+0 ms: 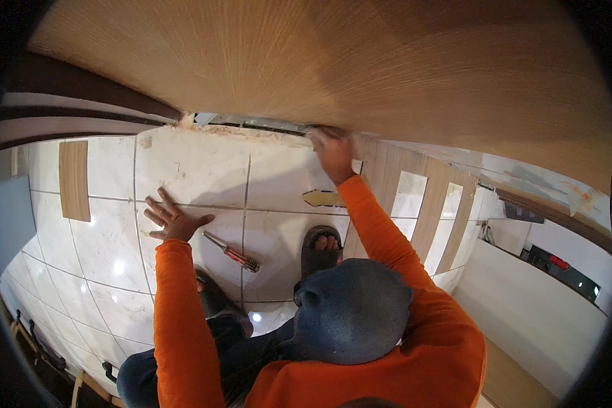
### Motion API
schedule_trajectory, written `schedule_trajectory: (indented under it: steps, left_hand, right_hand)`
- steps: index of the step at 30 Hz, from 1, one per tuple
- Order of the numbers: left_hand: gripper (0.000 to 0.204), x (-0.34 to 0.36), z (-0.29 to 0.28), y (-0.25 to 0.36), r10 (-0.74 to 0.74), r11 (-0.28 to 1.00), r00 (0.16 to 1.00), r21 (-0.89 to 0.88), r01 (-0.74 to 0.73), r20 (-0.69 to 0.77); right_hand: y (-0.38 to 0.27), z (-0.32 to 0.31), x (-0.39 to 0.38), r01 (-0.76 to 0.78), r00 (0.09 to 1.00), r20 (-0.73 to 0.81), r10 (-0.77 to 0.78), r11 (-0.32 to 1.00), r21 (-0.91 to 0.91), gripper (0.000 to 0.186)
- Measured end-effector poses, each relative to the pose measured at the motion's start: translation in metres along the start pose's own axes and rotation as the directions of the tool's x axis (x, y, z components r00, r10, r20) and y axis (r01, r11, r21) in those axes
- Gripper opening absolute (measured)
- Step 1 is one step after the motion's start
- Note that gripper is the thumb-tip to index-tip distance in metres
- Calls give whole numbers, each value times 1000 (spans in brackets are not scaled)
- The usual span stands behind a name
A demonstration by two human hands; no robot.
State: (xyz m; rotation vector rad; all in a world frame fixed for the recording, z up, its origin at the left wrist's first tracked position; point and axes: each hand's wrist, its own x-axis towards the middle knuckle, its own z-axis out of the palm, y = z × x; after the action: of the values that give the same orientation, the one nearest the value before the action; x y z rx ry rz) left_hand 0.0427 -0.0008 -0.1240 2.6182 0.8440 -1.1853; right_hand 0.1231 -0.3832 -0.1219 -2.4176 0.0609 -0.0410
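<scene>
My left hand [168,216] rests flat on the white tiled floor [204,163], fingers spread and holding nothing. To its right lies a hand tool [231,252] with a metal shaft and a red and dark handle, like a screwdriver or chisel. My right hand [333,155] reaches to the lower edge of a large wood-grain panel [306,61]. Its fingers are blurred and partly hidden at the dark gap [265,124] under that edge. A flat yellowish piece with a pointed end [321,198] lies on the tiles below my right hand.
Wood-grain strips [387,173] lie on the floor to the right. A short wood-grain board [74,180] and a blue-grey sheet [10,224] are at the left. My sandalled foot [321,248] stands near the tool. Far right, a black object with a red part [559,264] lies beside a pale board.
</scene>
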Motion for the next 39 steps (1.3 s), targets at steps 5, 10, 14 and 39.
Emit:
schedule_trajectory:
  steps: [5,10,14,39]
  left_hand:
    - [165,4,6,-4,24,1000,999,-1,-25,-48]
    - [165,-3,3,-1,-18,999,1000,39,18,5]
    - [166,0,2,-2,9,1000,999,27,-7,-53]
    - [166,4,4,-6,5,999,1000,41,-4,-18]
  right_hand:
    - [-12,37,24,322,936,279,-216,846,-424,18]
    - [2,-22,-11,89,991,-114,-74,988,130,18]
    - [30,-29,-19,-168,979,-33,203,880,444,17]
    - [-15,-7,-8,96,990,-105,-91,994,49,20]
